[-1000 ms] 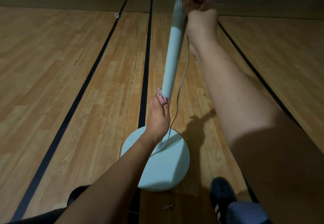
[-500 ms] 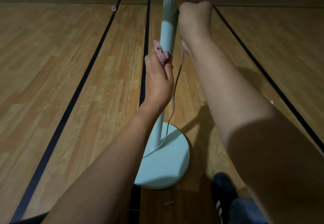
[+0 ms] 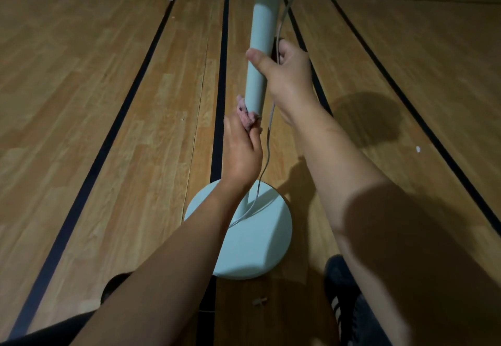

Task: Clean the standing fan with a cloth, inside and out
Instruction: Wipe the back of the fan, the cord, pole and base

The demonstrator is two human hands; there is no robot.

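Observation:
The standing fan's pale green pole (image 3: pixel 261 36) rises from its round base (image 3: pixel 257 248) on the wooden floor; the fan head is out of frame at the top. My left hand (image 3: pixel 242 150) grips a pink cloth (image 3: pixel 246 116) and holds it against the pole's lower part. My right hand (image 3: pixel 287 74) grips the pole higher up, thumb across the front, fingers round the back. A thin grey power cord (image 3: pixel 267 139) hangs beside the pole down to the base.
Wooden floor with dark lines (image 3: pixel 219 74) running away from me. My black shoe (image 3: pixel 347 299) stands right of the base, another dark shoe (image 3: pixel 113 286) to the left. A small pale part (image 3: pixel 259 301) lies in front of the base. Small bits (image 3: pixel 417 149) lie on the floor.
My left hand slid the cloth up the pole, then back down to the lower part. My right hand moved down the pole from near the fan head. The view tilted downward.

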